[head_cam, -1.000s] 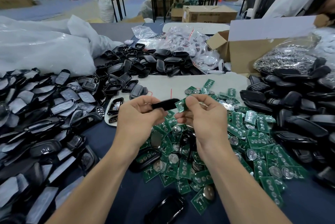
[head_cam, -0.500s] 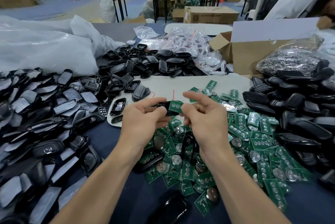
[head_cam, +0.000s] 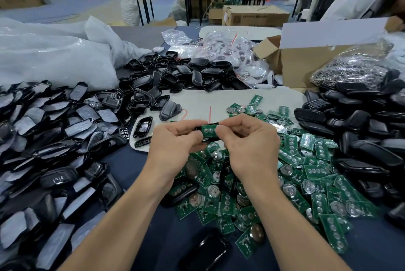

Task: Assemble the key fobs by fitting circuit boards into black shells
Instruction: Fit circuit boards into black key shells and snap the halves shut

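While the left hand [head_cam: 175,139] grips the black shell [head_cam: 205,138], the right hand [head_cam: 252,141] pinches the circuit board [head_cam: 208,128] onto it, between both hands.

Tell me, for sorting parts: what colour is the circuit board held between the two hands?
The circuit board is green with round silvery pads; head view shows it.

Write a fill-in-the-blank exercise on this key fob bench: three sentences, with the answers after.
1. The left hand and right hand fit a ____ board into a shell.
2. The heap of loose boards lies mostly on the person's ____ side.
3. The box at far right is made of ____.

Answers: green; right; cardboard.
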